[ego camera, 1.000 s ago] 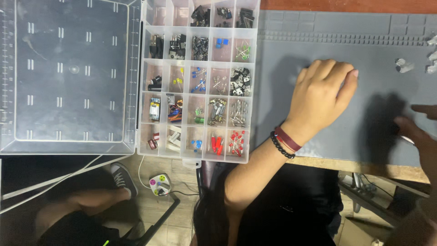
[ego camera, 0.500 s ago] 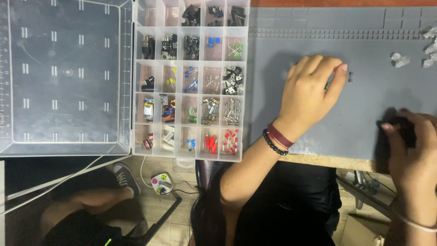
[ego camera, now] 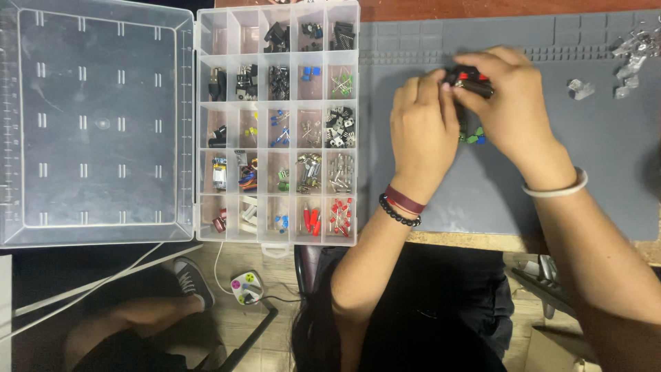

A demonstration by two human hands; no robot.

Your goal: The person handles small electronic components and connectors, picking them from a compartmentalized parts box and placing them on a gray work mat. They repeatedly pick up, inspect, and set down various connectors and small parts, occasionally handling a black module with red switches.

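Note:
Both hands meet over the grey work mat (ego camera: 606, 172). My right hand (ego camera: 513, 103) grips a small black part with red bits (ego camera: 469, 79) at its fingertips. My left hand (ego camera: 423, 131) curls beside it, fingertips touching the same part. A few small green and blue components (ego camera: 474, 138) lie on the mat just under the hands. My left wrist wears a dark bead bracelet and a maroon band; my right wrist wears a pale bangle.
A clear compartment box (ego camera: 275, 124) with several kinds of small electronic parts sits left of the mat, its lid (ego camera: 96, 124) laid open further left. Clear plastic pieces (ego camera: 630, 58) lie at the mat's top right. Below the table edge are a foot pedal (ego camera: 246, 287), cables and a shoe.
My right hand came in from the right edge to the mat's upper middle with the small black part. My left hand lifted off the mat and closed in on the part.

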